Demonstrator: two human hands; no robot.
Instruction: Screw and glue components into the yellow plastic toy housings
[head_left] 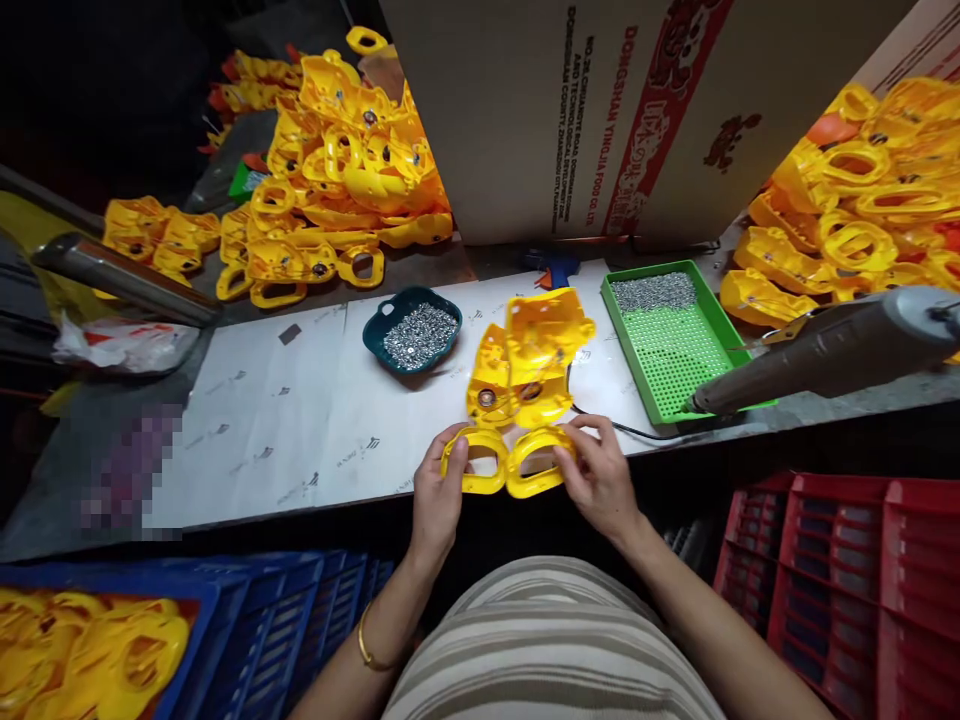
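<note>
Hands (439, 490) pinch loops (484, 486) of yellow shells (544, 335); loop ends nearest, long axes pointing away.

Grey bench (45, 500), white sheet (247, 420), yellow parts heaped behind

The printed sheet covers the middle of the bench. On it sit a dark teal bowl (375, 335) of small metal pieces near the centre of the frame, a pair of yellow shells (551, 320) just right of that, and a green tray (660, 350) of similar pieces right of centre. A blue tool (555, 268) lies by the sheet's back edge. Yellow heaps cover the upper left (386, 185) and upper right (780, 270); a plastic bag (124, 342) rests far left
</note>
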